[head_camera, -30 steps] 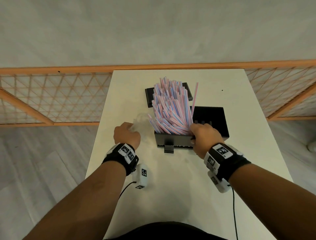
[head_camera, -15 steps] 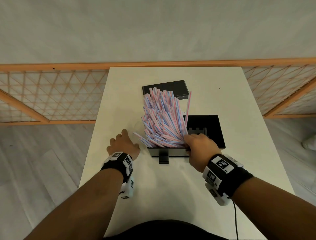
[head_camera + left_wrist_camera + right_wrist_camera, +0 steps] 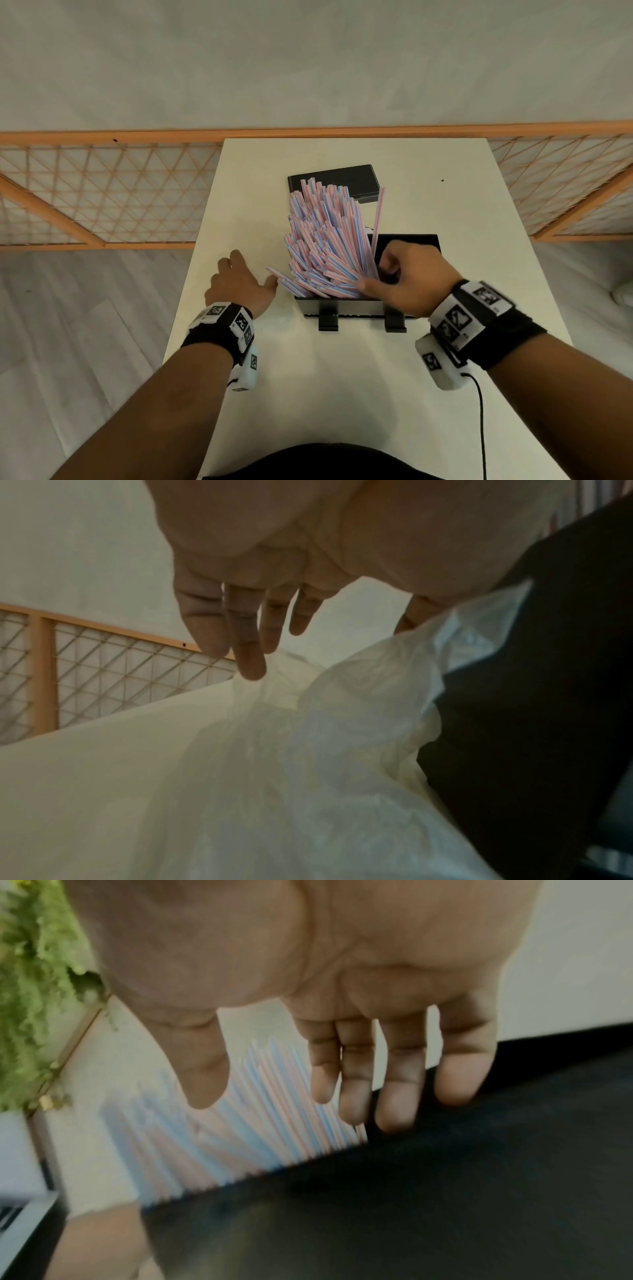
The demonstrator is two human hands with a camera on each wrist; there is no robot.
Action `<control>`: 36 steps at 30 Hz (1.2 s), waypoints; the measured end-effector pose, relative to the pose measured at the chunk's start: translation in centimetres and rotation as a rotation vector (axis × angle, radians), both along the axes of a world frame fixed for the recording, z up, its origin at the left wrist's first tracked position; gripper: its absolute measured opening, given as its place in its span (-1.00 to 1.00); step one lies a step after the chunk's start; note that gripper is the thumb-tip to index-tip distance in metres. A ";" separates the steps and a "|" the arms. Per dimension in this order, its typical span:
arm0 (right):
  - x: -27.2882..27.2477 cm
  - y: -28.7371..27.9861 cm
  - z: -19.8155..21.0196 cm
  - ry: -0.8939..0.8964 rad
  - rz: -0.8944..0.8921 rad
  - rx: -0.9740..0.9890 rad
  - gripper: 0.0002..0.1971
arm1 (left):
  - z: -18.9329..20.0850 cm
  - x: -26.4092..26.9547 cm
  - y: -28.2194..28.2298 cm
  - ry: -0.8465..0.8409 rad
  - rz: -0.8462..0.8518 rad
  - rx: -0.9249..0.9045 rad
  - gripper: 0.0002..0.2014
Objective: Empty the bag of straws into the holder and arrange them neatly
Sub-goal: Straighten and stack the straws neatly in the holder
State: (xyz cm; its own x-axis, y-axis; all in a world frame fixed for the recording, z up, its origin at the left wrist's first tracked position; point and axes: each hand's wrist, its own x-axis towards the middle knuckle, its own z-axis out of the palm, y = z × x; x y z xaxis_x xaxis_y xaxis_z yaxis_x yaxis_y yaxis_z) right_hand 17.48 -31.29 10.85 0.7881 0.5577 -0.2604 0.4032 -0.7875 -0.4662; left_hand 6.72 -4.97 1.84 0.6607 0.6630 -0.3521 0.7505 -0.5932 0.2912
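A white table (image 3: 342, 394) fills the centre of the head view, running from the lower edge up to an orange lattice fence (image 3: 102, 192) that crosses the frame at mid-height. At the middle of the table stands the black holder (image 3: 346, 303), an open box with two short feet at its near wall. Behind it, toward the upper centre, lies a flat black lid (image 3: 334, 176).

The straws (image 3: 325, 246), striped pink and blue, stand in the left part of the holder as a loose sheaf that fans up and to the left; one straw (image 3: 377, 216) stands apart at the right of the sheaf, nearly upright, and a few low ones jut over the left wall.

The right hand (image 3: 407, 277) is over the holder's right part, fingers loosely curved, slightly spread and holding nothing in the right-wrist view, thumb tip at the base of the sheaf. The left hand (image 3: 239, 284) lies at the left of the holder, fingers extended and relaxed; its fingertips (image 3: 251, 666) touch the clear plastic bag (image 3: 325, 750), which lies crumpled on the table under the palm, against the holder's dark side.
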 end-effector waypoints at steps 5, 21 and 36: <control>3.4 1.0 1.9 0.022 -0.017 -0.143 -0.44 | 1.0 0.2 -0.2 -0.140 -0.042 0.004 -0.23; 3.0 3.2 -3.4 0.413 0.030 -0.018 -0.13 | 7.7 -0.6 -3.0 -0.233 -0.355 -0.455 -0.30; 1.6 3.1 -4.9 0.363 0.078 0.140 0.28 | 6.3 1.6 -8.0 -0.399 -0.134 -0.373 -0.39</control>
State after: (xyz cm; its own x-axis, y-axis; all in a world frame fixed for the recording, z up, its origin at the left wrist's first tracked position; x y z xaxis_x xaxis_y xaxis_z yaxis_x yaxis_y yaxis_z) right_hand 19.06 -28.14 5.94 0.6123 0.6624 -0.4318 0.2490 -0.6798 -0.6898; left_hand 8.30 -12.97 8.13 0.8605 0.4426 -0.2521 0.4643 -0.4780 0.7456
